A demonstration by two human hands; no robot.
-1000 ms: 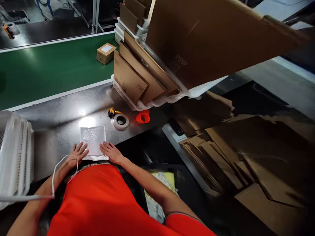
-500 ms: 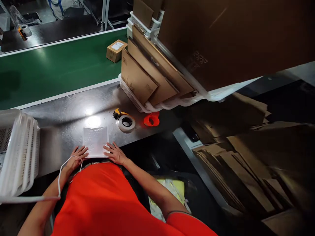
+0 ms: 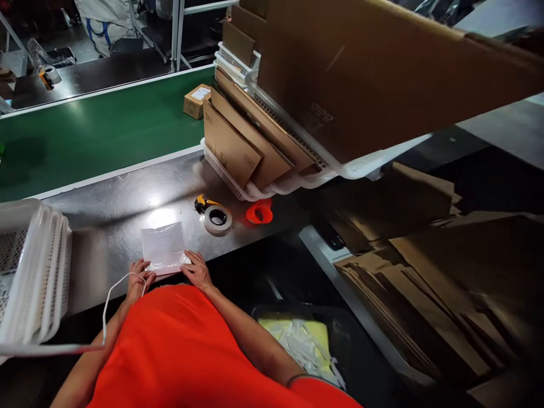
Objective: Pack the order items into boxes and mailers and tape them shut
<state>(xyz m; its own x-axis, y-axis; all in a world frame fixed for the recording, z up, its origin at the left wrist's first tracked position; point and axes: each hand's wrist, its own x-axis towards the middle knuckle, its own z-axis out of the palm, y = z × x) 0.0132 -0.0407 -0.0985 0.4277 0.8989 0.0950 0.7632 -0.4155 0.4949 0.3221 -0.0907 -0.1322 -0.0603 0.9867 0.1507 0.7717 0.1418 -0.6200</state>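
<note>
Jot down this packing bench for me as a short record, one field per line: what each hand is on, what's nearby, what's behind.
Left hand: at the near left corner of the white padded mailer
Right hand: at its near right corner
Beyond mailer: tape dispenser, orange-red ring-shaped item
Far left: stacked white baskets
Behind bench: green belt with a labelled carton

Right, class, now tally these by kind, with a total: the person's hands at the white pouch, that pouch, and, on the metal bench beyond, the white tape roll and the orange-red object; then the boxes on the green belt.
Hands: 2 (left hand, right hand)
White pouch: 1
White tape roll: 1
Orange-red object: 1
Box on the green belt: 1
Total: 6
</note>
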